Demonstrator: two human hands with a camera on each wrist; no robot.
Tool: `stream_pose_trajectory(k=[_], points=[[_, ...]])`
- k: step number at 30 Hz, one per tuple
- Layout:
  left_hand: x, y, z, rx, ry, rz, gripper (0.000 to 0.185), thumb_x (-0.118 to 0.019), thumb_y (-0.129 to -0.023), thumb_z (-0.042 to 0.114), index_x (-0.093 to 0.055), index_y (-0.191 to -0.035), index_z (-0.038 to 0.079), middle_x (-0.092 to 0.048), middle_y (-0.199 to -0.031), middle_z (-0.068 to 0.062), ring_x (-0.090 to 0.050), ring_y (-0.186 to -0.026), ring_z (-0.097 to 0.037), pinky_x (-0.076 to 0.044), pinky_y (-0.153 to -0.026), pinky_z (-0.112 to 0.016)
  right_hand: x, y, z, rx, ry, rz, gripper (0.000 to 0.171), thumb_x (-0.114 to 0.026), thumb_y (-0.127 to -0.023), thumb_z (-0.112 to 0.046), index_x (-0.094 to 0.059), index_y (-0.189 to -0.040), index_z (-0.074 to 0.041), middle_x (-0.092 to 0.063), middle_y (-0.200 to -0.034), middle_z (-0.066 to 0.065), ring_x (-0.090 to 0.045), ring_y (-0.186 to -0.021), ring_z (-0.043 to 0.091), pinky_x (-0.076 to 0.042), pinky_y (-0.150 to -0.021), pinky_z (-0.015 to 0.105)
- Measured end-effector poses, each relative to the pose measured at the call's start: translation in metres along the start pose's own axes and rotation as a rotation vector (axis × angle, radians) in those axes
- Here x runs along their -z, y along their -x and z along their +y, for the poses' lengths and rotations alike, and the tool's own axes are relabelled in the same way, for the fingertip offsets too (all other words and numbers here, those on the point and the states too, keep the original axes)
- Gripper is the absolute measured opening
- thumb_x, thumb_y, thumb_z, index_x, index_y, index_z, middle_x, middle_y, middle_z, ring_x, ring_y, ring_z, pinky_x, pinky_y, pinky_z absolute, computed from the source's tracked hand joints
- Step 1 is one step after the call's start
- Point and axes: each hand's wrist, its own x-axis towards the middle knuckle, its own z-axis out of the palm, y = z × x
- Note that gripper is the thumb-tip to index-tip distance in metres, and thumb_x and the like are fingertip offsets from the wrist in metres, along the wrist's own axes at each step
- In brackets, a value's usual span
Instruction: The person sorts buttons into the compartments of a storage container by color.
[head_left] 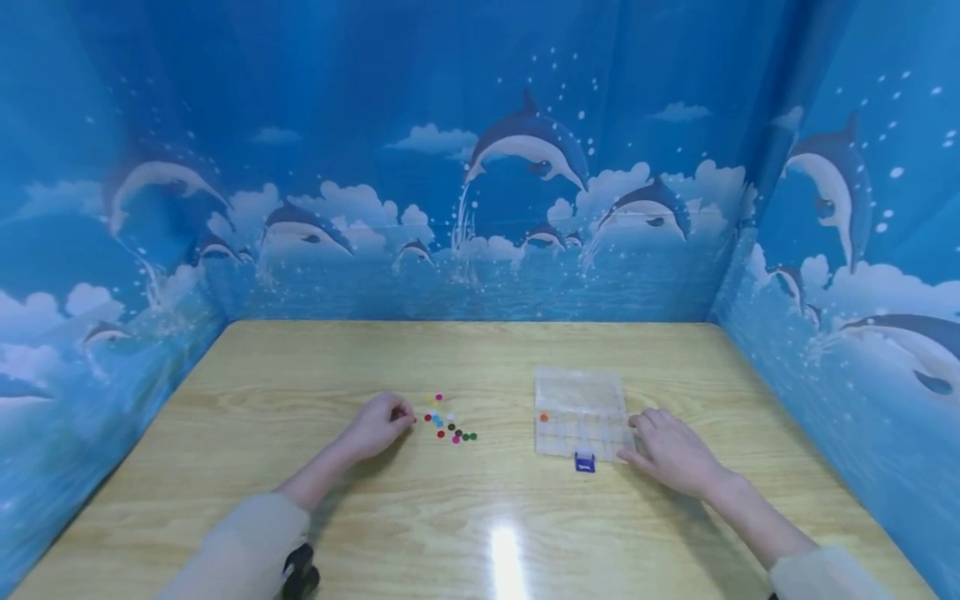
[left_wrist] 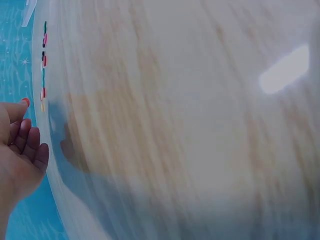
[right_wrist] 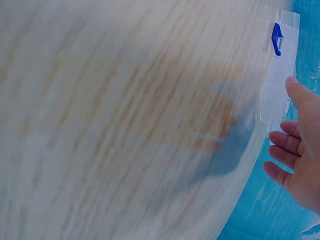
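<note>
Beads (head_left: 448, 423) are lying in a small loose scatter on the wooden table (head_left: 315, 367), a mix of red, pink, green, blue and white discs. The person's left hand (head_left: 377, 427) is sitting just at their nine o'clock side, fingers curled inward and the fingertips nearly touching the nearest red ones. In the left wrist view a red bead (left_wrist: 25, 101) is showing at the tip of the thumb and forefinger, so this hand is pinching a single bead rather than resting idle. Further along toward three o'clock, the clear compartment box (head_left: 580, 412) is lying open and flat, its long axis running from twelve to six o'clock, with a blue latch (head_left: 584, 462) at the near end and one orange bead (head_left: 543, 417) already sitting in a left-hand cell. The right hand (head_left: 670, 451) is resting at the box's four o'clock corner, fingers relaxed and spread, touching its edge and gripping nothing. From the pinched bead, the box is lying straight toward three o'clock, and the left hand is the nearer one to the scatter.
</note>
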Motion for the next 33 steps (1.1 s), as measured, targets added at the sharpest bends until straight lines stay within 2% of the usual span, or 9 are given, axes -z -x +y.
stream_pose_trajectory(k=[4, 10, 13, 20, 27, 33], points=[[-0.002, -0.004, 0.006, 0.006, 0.001, 0.011, 0.006, -0.063, -0.085, 0.008, -0.06, -0.083, 0.004, -0.053, -0.082, -0.003, -0.049, -0.078, -0.016, -0.043, -0.072, -0.032, 0.001, 0.001, 0.0, -0.009, 0.002, -0.008, 0.046, -0.069, -0.081, -0.032, -0.059, -0.103, 0.007, -0.058, -0.094, 0.015, -0.056, -0.087, 0.03, -0.046, -0.079, 0.046], [-0.008, -0.013, 0.019, -0.028, 0.028, 0.032, 0.006, -0.063, -0.084, 0.007, -0.06, -0.082, 0.003, -0.052, -0.083, -0.004, -0.048, -0.078, -0.016, -0.043, -0.071, -0.031, 0.003, 0.002, -0.002, -0.01, -0.002, -0.011, 0.045, -0.07, -0.08, -0.032, -0.059, -0.102, 0.006, -0.058, -0.094, 0.014, -0.056, -0.087, 0.031, -0.047, -0.078, 0.046], [-0.011, -0.016, 0.025, -0.011, 0.045, 0.031, 0.004, -0.063, -0.084, 0.007, -0.06, -0.083, 0.004, -0.052, -0.083, -0.003, -0.048, -0.078, -0.016, -0.043, -0.072, -0.032, 0.004, 0.001, -0.002, -0.005, -0.006, -0.011, 0.045, -0.069, -0.081, -0.032, -0.059, -0.102, 0.006, -0.058, -0.094, 0.014, -0.056, -0.088, 0.03, -0.046, -0.078, 0.046], [-0.019, -0.024, 0.036, 0.019, 0.093, 0.007, 0.007, -0.061, -0.087, 0.009, -0.058, -0.088, 0.002, -0.051, -0.088, -0.006, -0.048, -0.081, -0.018, -0.044, -0.073, -0.034, 0.004, 0.0, -0.003, -0.011, -0.015, -0.027, 0.045, -0.068, -0.081, -0.033, -0.059, -0.103, 0.006, -0.058, -0.094, 0.014, -0.055, -0.088, 0.03, -0.046, -0.079, 0.047], [-0.028, -0.029, 0.042, -0.016, 0.127, -0.011, 0.006, -0.057, -0.09, 0.007, -0.056, -0.086, 0.002, -0.049, -0.089, -0.006, -0.048, -0.078, -0.017, -0.043, -0.068, -0.03, 0.002, 0.0, -0.002, -0.021, -0.01, -0.033, 0.046, -0.068, -0.082, -0.032, -0.059, -0.104, 0.007, -0.058, -0.095, 0.015, -0.055, -0.089, 0.031, -0.046, -0.08, 0.047], [-0.036, -0.037, 0.05, -0.016, 0.125, -0.026, 0.005, -0.055, -0.091, 0.008, -0.056, -0.088, 0.004, -0.048, -0.09, -0.006, -0.046, -0.079, -0.017, -0.042, -0.068, -0.03, 0.001, 0.0, -0.001, -0.023, -0.008, -0.033, 0.047, -0.068, -0.082, -0.033, -0.058, -0.104, 0.007, -0.058, -0.095, 0.015, -0.055, -0.089, 0.031, -0.046, -0.078, 0.046]])
